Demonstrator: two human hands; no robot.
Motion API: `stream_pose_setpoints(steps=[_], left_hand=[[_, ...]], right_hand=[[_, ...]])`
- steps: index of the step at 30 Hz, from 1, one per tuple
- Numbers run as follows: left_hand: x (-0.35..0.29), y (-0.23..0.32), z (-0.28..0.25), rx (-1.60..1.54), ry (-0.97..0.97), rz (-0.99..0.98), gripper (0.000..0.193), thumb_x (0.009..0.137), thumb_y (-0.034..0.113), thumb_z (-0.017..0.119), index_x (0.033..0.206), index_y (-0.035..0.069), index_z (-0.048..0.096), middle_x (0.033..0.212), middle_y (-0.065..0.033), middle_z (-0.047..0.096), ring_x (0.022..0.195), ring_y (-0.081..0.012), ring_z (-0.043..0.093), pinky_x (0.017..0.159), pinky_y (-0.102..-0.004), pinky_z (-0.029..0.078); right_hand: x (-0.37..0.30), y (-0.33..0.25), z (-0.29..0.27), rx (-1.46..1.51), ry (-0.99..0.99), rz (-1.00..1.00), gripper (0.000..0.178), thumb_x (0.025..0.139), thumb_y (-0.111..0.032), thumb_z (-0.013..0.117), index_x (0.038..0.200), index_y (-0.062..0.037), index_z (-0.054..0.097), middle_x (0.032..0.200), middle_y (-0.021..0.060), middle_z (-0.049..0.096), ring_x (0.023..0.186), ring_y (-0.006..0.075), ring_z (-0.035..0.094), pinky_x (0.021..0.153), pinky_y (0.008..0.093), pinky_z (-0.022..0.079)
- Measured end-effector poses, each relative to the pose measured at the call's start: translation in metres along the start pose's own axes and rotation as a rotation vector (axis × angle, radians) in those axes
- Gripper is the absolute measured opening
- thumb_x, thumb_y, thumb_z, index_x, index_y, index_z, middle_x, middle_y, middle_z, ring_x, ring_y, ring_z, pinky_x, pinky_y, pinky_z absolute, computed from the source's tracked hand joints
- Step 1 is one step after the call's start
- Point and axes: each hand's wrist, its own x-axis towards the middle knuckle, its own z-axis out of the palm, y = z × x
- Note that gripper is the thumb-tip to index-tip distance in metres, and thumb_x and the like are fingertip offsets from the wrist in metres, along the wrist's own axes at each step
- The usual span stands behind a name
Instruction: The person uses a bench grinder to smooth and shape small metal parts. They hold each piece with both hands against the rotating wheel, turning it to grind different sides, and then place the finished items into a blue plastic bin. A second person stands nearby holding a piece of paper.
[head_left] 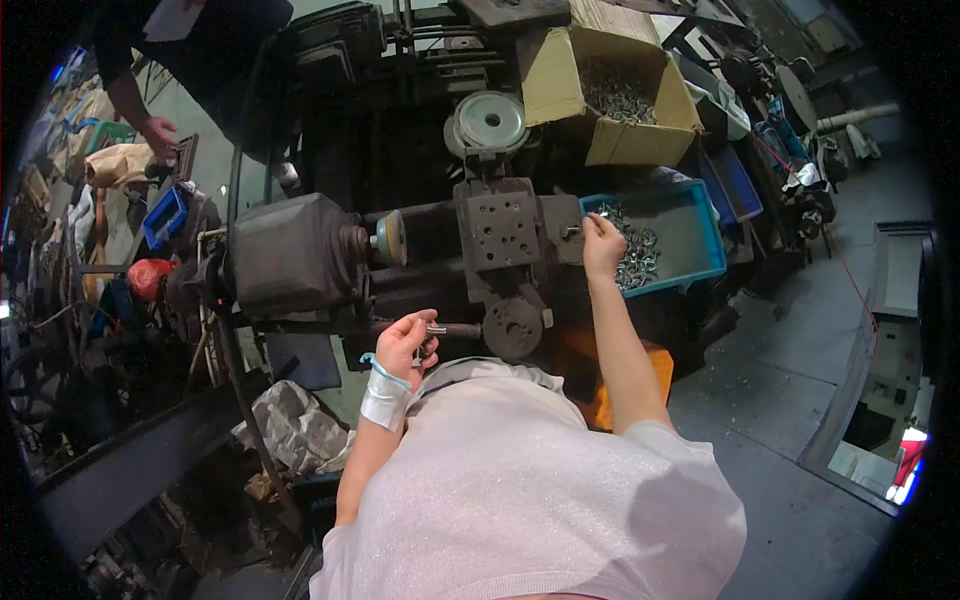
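Note:
My left hand [404, 342] is closed around small shiny metal parts [436, 330], one of which pokes out past the thumb; their exact kind cannot be made out. A white wrap with a pale blue band circles that wrist. Further right, my right hand [603, 248] pinches at a small metal piece [571, 231] over the dark machine plate [556, 212]. This hand is beside the left rim of a blue bin [722, 240], which holds many small metal parts [640, 258]. A drilled square block [502, 230] sits left of the plate.
A round-faced spindle [390, 238] projects from the machine's grey housing [288, 255]. Behind stands an open cardboard box [640, 145] with more metal parts, near a round handwheel [491, 121]. Another person's hand [160, 138] shows at far left. Something orange [655, 375] lies below my right forearm.

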Motion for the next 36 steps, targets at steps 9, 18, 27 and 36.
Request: stream_pose_setpoints(steps=[9, 18, 27, 36], left_hand=[[0.009, -0.006, 0.01, -0.133, 0.053, 0.14, 0.013, 0.079, 0.009, 0.058, 0.09, 0.003, 0.057, 0.074, -0.0042, 0.055, 0.054, -0.0088, 0.043, 0.042, -0.0217, 0.032], [0.014, -0.005, 0.01, 0.215, 0.166, 0.222, 0.019, 0.076, 0.007, 0.06, 0.094, 0.0, 0.059, 0.061, 0.0022, 0.052, 0.048, -0.0026, 0.041, 0.039, -0.0166, 0.028], [0.059, -0.009, -0.021, 0.375, 0.219, 0.297, 0.012, 0.078, 0.013, 0.058, 0.085, 0.003, 0.061, 0.058, 0.005, 0.049, 0.044, -0.0029, 0.039, 0.039, -0.0185, 0.029], [0.079, 0.006, -0.016, 0.374, 0.342, 0.205, 0.017, 0.077, 0.024, 0.059, 0.074, 0.007, 0.059, 0.057, 0.0037, 0.048, 0.045, -0.0073, 0.043, 0.041, -0.0219, 0.034]], right_hand=[[-0.144, -0.086, 0.017, 0.424, -1.018, 0.199, 0.018, 0.074, -0.006, 0.062, 0.09, 0.002, 0.06, 0.078, 0.0044, 0.061, 0.074, 0.0085, 0.056, 0.067, 0.0221, 0.046], [-0.152, -0.081, 0.053, 0.443, -0.869, 0.082, 0.012, 0.076, -0.006, 0.058, 0.083, 0.0026, 0.061, 0.073, 0.0049, 0.062, 0.067, 0.0078, 0.055, 0.059, 0.0215, 0.044], [-0.143, -0.072, 0.104, 0.137, -0.766, 0.012, 0.016, 0.071, -0.009, 0.061, 0.08, 0.0043, 0.062, 0.068, 0.0115, 0.063, 0.061, 0.0125, 0.057, 0.057, 0.0255, 0.045], [-0.127, -0.083, 0.129, 0.134, -0.757, 0.061, 0.017, 0.071, -0.009, 0.06, 0.081, 0.0046, 0.062, 0.065, 0.0118, 0.062, 0.054, 0.0135, 0.057, 0.05, 0.0261, 0.045]])
